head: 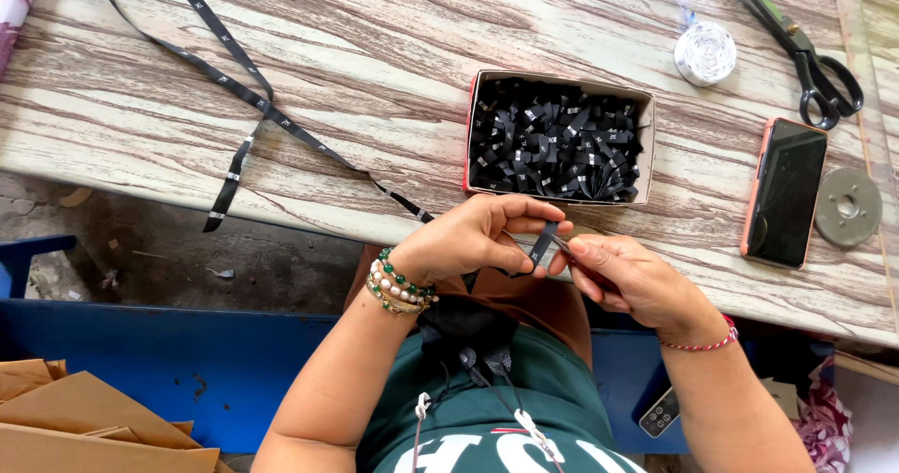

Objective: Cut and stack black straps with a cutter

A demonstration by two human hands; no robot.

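Wood-grain stripes of brown and cream cover the long table, and its near edge runs just in front of the person. Both hands meet at that near edge, close to the middle. The left hand, with bead bracelets of green and white on its wrist, is closed around a short piece of black woven ribbon, pinching it with thumb and fingers. The right hand, with a thin red string on its wrist, is closed too; its fingertips press on the same black piece from the other side, and something thin and dark sits in its grip, too hidden to tell what. Just behind the hands stands a small open cardboard box full of little folded black ribbon pieces. A long black ribbon strip with tiny white marks snakes from the far left corner of the table down to the near edge, ending near the left hand. Toward the right edge lies a dark phone in an orange case, with a round grey metal disc just beside it. Near the far right corner sit a white spool of thread and big scissors with black handles. Below the table, brown paper sheets lie at the left.
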